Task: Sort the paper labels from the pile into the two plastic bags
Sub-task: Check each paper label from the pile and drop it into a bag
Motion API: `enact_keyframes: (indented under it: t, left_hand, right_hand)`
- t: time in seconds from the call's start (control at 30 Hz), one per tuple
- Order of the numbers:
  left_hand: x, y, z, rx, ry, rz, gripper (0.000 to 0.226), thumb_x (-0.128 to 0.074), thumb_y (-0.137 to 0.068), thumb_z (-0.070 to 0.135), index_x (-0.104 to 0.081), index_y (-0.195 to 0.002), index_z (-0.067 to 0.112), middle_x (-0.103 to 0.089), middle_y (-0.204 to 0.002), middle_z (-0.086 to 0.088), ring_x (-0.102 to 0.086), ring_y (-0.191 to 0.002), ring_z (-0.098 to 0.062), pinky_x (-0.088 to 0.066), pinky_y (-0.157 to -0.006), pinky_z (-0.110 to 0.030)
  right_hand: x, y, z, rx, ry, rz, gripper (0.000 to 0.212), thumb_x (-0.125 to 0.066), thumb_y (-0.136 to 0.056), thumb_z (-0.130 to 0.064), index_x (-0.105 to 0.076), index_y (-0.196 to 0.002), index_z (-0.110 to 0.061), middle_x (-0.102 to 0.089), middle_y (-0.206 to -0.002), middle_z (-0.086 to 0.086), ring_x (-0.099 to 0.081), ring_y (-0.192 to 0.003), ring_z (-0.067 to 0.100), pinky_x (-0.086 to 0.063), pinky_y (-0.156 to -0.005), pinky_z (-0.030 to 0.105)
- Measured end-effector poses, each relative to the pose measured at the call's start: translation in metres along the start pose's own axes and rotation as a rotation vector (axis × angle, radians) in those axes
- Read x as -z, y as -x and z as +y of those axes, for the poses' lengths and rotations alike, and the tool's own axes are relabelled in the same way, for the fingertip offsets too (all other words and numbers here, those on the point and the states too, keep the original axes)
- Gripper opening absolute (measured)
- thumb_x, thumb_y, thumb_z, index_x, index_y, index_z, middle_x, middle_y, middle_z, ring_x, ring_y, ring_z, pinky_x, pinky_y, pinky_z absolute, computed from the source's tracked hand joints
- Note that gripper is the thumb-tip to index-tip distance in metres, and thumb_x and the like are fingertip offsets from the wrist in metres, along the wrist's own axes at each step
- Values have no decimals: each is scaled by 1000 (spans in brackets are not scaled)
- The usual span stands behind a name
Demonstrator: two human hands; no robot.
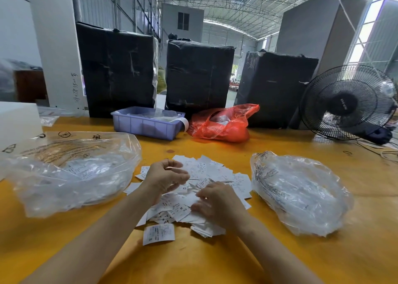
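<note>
So right now I've got both hands in the pile of labels [200,189], which sits mid-table a bit toward the near edge, with the left bag [71,169] lying open toward the left edge and the right bag [301,191] toward the right edge. Left hand [165,178] is hovering over the far-left part of the pile with the fingers curled in. It looks like it's pinching a label or two between thumb and fingertips, but it's blurry there so I honestly can't tell for sure. Right hand [217,202] is resting on the near-right part of the pile, fingers bent and pressing down on the slips, not clearly gripping any one of them. My take on doing this step well: read the size letter before lifting anything (I can see S, M and XS printed on a few), use the right hand to fan the slips apart so they don't come up stuck together, and pinch one at a time. There's a loose S label [159,234] sitting apart near the front edge that's an easy grab. Both bags already look like they hold labels, but their mouths are floppy, so I'd drop each slip well inside rather than tossing it at the rim. The fan [346,103] at the far right corner worries me a bit, paper this light would scatter if it's running.
</note>
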State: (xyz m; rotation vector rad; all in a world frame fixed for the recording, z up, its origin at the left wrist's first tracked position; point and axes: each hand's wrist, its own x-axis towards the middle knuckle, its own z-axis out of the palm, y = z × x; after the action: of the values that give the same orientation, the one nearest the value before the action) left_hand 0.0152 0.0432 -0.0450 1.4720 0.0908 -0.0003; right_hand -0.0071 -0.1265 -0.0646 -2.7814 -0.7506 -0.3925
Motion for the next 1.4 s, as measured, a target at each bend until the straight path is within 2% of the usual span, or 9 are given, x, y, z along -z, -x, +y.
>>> enact_keyframes:
  t: [0.1,0.2,0.4,0.63,0.83,0.97,1.1,1.23,1.4]
  left_hand:
    - [-1,-1,-2,-25,-26,-14,25,-77,-70,-5,-66,-88,9,-72,-74,0,-66,-69,-14,-51,-64,-25]
    - [-4,0,-3,-50,-31,-10,14,-78,-74,10,-68,-83,8,-71,-66,2,-66,-59,-11,-53,-64,-24]
    - [-6,3,0,-23,-42,4,17,-68,-84,25,-71,-79,9,-73,-67,1,-65,-58,-10,-53,-62,-24]
    - [-6,6,1,-46,-38,10,15,-75,-74,23,-70,-78,9,-73,-70,1,-64,-65,-12,-51,-63,-23]
    - [-8,6,1,-10,-75,-34,8,-70,-82,14,-72,-76,9,-73,-69,1,-64,-64,-10,-52,-58,-20]
    - [-10,8,2,-16,-116,-119,4,-75,-74,13,-73,-75,9,-73,-71,-1,-63,-63,-10,-53,-59,-18]
    - [-12,9,1,-7,-162,-158,5,-76,-73,11,-74,-77,8,-73,-74,-5,-64,-67,-12,-53,-70,-24]
    - [-13,10,1,2,-162,-156,6,-77,-72,9,-73,-77,7,-72,-71,-6,-64,-65,-12,-54,-65,-21]
    - [-14,10,3,-7,-173,-152,10,-78,-71,11,-74,-78,5,-70,-67,-6,-62,-62,-12,-52,-69,-25]
  right_hand:
    - [3,3,3,-26,-61,50,32,-49,-96,-26,-54,-71,-6,-62,-79,13,-52,-73,24,-29,-62,30]
    - [5,3,8,-219,-381,148,34,-52,-94,-14,-49,-62,-2,-46,-57,9,-39,-54,18,-24,-52,28]
    - [16,3,20,-487,-1143,263,12,-69,-81,0,-70,-70,-4,-69,-73,14,-65,-65,18,-53,-59,23]
    - [13,5,16,-378,-1012,242,14,-76,-76,-14,-72,-65,-6,-68,-63,12,-54,-52,11,-39,-48,16]
    - [20,-1,21,-481,-1178,279,7,-66,-86,-7,-69,-84,-12,-70,-80,6,-61,-73,17,-46,-65,24]
    - [26,2,19,-353,-1139,458,11,-64,-87,-8,-68,-84,-18,-70,-78,1,-63,-66,2,-49,-58,14]
    - [28,3,16,-226,-925,487,15,-64,-88,-12,-68,-80,-24,-67,-76,-6,-60,-69,4,-52,-64,24]
    - [23,1,15,-210,-803,465,9,-65,-87,-10,-70,-83,-17,-67,-76,-5,-64,-77,20,-55,-70,37]
    - [20,1,18,-154,-691,449,7,-66,-86,-9,-73,-87,-9,-69,-79,1,-63,-77,19,-50,-68,22]
